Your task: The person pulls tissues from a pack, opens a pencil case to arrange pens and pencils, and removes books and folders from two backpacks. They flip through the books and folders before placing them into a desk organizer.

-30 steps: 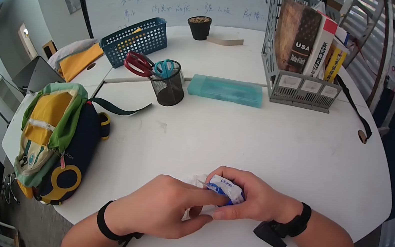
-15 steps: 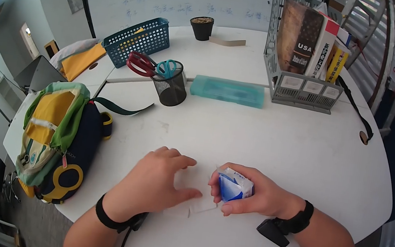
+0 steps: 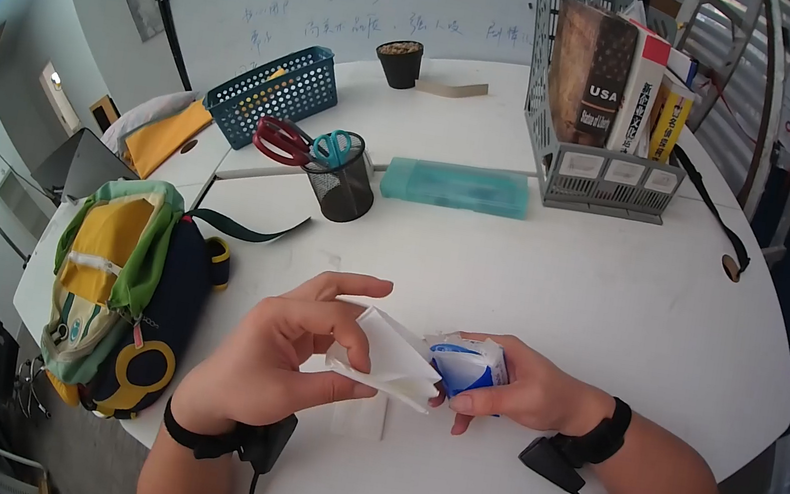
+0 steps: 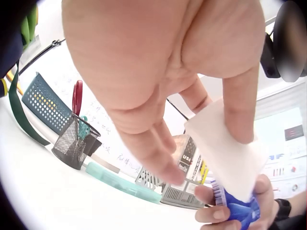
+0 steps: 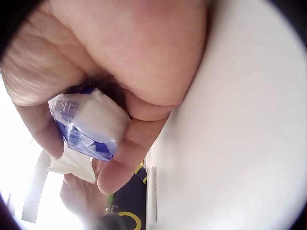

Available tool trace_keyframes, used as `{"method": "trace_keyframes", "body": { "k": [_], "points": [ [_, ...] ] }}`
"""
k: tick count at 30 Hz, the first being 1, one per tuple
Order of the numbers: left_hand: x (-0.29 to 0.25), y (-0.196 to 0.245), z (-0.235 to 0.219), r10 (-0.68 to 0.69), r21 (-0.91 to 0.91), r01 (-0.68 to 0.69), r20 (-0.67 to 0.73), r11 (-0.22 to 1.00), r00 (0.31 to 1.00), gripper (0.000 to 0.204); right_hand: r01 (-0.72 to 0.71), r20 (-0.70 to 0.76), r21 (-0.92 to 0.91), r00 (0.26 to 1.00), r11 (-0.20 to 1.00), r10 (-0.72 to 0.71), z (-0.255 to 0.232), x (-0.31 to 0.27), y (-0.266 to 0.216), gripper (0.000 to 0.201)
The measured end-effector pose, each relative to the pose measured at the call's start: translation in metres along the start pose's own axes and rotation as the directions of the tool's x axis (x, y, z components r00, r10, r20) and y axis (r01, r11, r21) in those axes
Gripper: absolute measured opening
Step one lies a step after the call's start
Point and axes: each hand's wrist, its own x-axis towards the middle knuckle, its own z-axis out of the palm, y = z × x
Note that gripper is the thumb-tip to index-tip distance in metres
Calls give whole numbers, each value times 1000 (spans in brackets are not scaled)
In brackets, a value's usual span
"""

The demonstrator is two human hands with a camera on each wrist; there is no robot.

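Observation:
Between thumb and fingers my left hand (image 3: 274, 356) pinches a white tissue (image 3: 394, 358), partly unfolded and slanting down to the right. My right hand (image 3: 541, 394) grips a small blue-and-white plastic tissue pack (image 3: 474, 367), fingers and thumb curled about its sides. In the left wrist view the lower end of the tissue (image 4: 228, 158) overlaps the mouth of the pack (image 4: 243, 211). The right wrist view shows the crinkled clear-and-blue wrapper of the pack (image 5: 91, 127) close up. A flat white folded piece (image 3: 361, 417) lies on the table below the left hand.
A colourful backpack (image 3: 120, 299) stands at the left of the white table (image 3: 610, 298). Farther back are a mesh cup (image 3: 342, 189) with scissors, a teal case (image 3: 456, 187), a blue basket (image 3: 275, 94), a small pot (image 3: 398, 66) and a grey book rack (image 3: 606, 184).
My left hand left the pack, opened beside it, and now holds a white tissue against its near end. The right hand has kept its grip on the pack, nearly in place.

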Motion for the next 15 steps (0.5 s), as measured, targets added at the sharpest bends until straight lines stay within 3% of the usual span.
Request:
{"method": "trace_keyframes", "body": {
  "k": [2, 5, 6, 9, 11, 13, 15],
  "points": [
    [-1, 6, 2, -206, -330, 190, -14, 925, 978, 25, -20, 8, -28, 1000, 999, 20, -1, 0, 1, 57],
    [-3, -5, 1, -109, -271, 103, -9, 957, 994, 34, -14, -1, 2, 1000, 1000, 14, 0, 1, 3, 58],
    [-1, -9, 10, -80, -376, 27, -128, 926, 989, 45, -9, -5, 8, 1000, 1000, 9, 1, 1, 2, 59],
    [3, 6, 23, -6, -264, -46, -190, 963, 982, 52, -16, 17, -7, 1000, 1000, 16, 1, 2, 1, 65],
    [3, -5, 27, 61, -239, -110, -201, 965, 978, 44, -30, 46, -36, 998, 999, 32, 1, 1, 0, 69],
    [0, -14, 25, 168, -12, -172, -153, 985, 974, 30, -52, 76, -46, 996, 998, 55, 3, 0, -1, 64],
    [0, -13, 30, 92, -60, -109, -234, 992, 968, 21, -39, 85, -65, 995, 997, 44, 0, 3, 3, 64]
  ]
}}
